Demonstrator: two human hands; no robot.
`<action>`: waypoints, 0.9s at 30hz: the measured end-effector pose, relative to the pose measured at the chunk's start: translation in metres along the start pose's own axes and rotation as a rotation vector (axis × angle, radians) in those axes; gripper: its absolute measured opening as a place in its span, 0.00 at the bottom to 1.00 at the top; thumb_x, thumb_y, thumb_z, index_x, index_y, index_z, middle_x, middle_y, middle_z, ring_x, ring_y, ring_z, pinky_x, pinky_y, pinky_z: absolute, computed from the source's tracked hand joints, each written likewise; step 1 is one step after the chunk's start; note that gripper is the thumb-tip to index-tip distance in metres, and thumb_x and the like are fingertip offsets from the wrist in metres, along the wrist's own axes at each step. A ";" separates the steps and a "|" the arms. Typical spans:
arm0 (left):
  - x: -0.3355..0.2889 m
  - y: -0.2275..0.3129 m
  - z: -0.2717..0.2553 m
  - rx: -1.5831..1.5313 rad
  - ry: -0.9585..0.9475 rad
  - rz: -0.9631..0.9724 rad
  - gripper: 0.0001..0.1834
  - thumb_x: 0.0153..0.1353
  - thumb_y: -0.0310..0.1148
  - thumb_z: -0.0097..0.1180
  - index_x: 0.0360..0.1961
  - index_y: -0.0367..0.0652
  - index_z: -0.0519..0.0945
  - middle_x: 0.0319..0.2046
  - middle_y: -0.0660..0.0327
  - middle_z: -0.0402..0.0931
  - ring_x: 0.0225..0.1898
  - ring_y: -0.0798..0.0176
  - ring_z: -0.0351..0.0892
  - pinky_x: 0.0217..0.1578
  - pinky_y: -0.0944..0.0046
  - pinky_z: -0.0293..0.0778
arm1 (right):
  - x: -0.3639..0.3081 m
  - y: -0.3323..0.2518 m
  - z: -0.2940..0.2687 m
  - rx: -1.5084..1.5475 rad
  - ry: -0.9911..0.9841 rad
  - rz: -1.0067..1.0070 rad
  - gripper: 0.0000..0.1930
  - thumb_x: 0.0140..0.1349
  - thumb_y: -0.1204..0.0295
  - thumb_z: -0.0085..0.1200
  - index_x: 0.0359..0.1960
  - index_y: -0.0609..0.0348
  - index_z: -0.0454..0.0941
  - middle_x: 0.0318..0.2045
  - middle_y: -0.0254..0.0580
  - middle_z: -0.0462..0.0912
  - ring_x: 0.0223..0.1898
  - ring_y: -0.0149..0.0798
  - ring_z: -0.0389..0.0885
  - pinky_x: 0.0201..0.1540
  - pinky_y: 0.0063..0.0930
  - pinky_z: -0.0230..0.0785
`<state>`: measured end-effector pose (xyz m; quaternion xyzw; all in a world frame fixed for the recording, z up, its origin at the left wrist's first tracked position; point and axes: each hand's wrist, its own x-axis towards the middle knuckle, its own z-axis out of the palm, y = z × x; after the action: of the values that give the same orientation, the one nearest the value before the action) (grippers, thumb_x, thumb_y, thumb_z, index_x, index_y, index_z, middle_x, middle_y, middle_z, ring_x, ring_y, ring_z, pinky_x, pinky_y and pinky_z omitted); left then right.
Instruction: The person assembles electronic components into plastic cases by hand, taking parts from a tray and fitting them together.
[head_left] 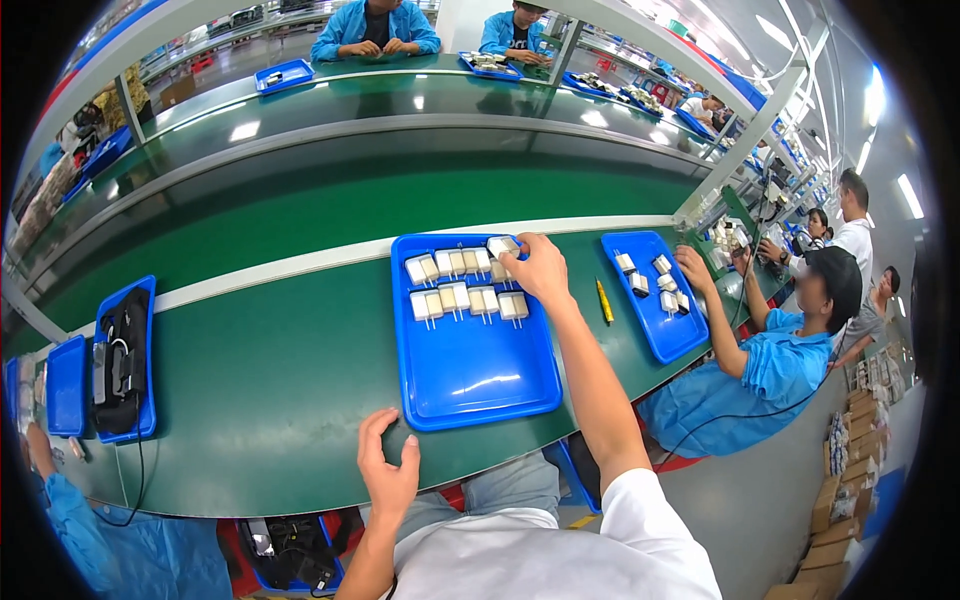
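Note:
In front of me a blue tray point(478, 375) lies on the green workbench, its far half holding two rows of white plug chargers point(454, 298) with metal prongs. My right hand point(541, 268) reaches over the tray's far right corner, its fingers closed on a white plug charger point(502, 246) above the back row. My left hand point(388, 468) is off the tray's near left corner, at the bench's front edge. Its fingers and thumb are apart, and nothing is in it.
Right of my tray lie a yellow pen-like tool point(604, 301) and a smaller blue tray point(672, 338) with several chargers, beside a co-worker in blue point(790, 350). At left are a blue tray point(150, 400) with a black cabled device and another blue tray point(67, 385). A white rail point(290, 268) runs behind.

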<state>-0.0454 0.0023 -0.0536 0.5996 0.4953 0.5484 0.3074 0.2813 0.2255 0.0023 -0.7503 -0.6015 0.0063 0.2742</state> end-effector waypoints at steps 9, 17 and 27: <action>-0.003 -0.008 -0.002 -0.021 -0.016 0.016 0.16 0.60 0.21 0.57 0.50 0.33 0.80 0.53 0.49 0.79 0.58 0.50 0.78 0.65 0.54 0.69 | -0.015 0.017 -0.020 0.205 0.153 0.042 0.20 0.59 0.58 0.65 0.49 0.55 0.87 0.46 0.45 0.87 0.48 0.53 0.86 0.51 0.46 0.79; -0.008 -0.016 0.003 -0.088 0.006 -0.031 0.15 0.58 0.20 0.55 0.48 0.32 0.80 0.51 0.49 0.79 0.55 0.49 0.78 0.64 0.53 0.70 | -0.035 0.198 -0.110 -0.101 0.533 0.538 0.19 0.59 0.61 0.63 0.50 0.54 0.86 0.49 0.46 0.86 0.52 0.52 0.85 0.54 0.47 0.78; -0.005 -0.015 0.009 -0.079 -0.025 -0.031 0.13 0.59 0.19 0.54 0.46 0.32 0.79 0.51 0.50 0.77 0.55 0.52 0.77 0.62 0.55 0.71 | -0.055 0.287 -0.139 -0.351 0.260 0.828 0.28 0.57 0.52 0.67 0.56 0.54 0.84 0.57 0.49 0.85 0.59 0.55 0.81 0.59 0.50 0.75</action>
<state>-0.0399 0.0036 -0.0707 0.5862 0.4786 0.5550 0.3453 0.5710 0.0839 -0.0177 -0.9568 -0.2044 -0.0807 0.1905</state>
